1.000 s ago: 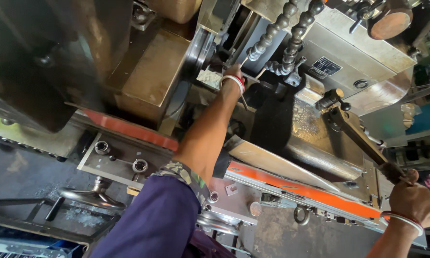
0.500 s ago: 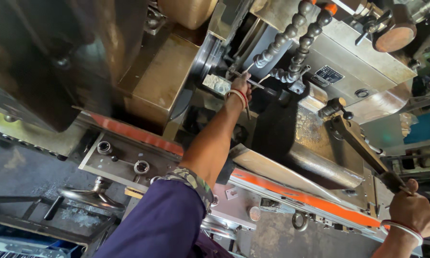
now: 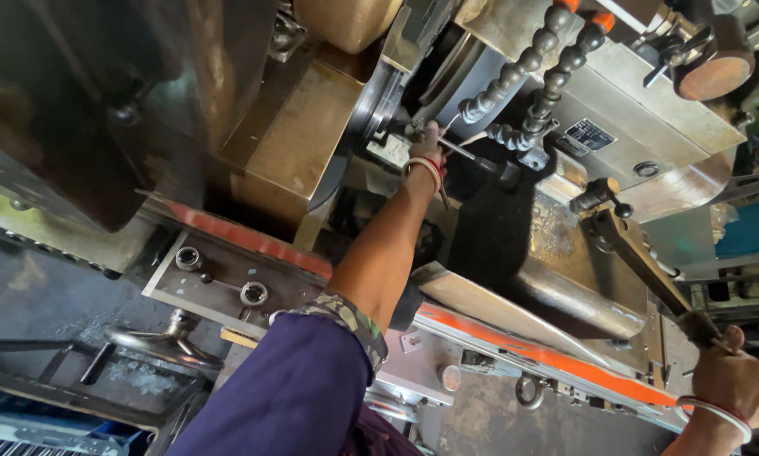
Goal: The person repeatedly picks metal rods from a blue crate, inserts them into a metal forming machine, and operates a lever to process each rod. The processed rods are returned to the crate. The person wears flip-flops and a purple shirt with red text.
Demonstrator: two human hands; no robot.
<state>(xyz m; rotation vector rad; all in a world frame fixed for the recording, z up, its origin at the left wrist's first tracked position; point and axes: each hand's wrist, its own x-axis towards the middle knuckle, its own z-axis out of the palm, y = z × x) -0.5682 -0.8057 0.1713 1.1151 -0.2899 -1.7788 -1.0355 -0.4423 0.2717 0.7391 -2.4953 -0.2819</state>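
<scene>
Head view: left hand (image 3: 426, 145) deep in machine, pinching thin rod (image 3: 462, 152) pointing right-down beside coolant hoses (image 3: 523, 93), tight quarters. Right hand (image 3: 734, 384) clenched on long lever (image 3: 641, 270), slanting up-left, open room below.

The left hand (image 3: 426, 148) reached into the machine, touching a thin rod (image 3: 464, 152). The right hand (image 3: 734, 380) gripped the long lever (image 3: 641, 262).

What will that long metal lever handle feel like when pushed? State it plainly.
The lever is a thick metal bar, so probably stiff and heavy. Its surface looks oily, so it may be slippery. The right hand wraps its end; pinned at the machine, it likely swings.
</scene>
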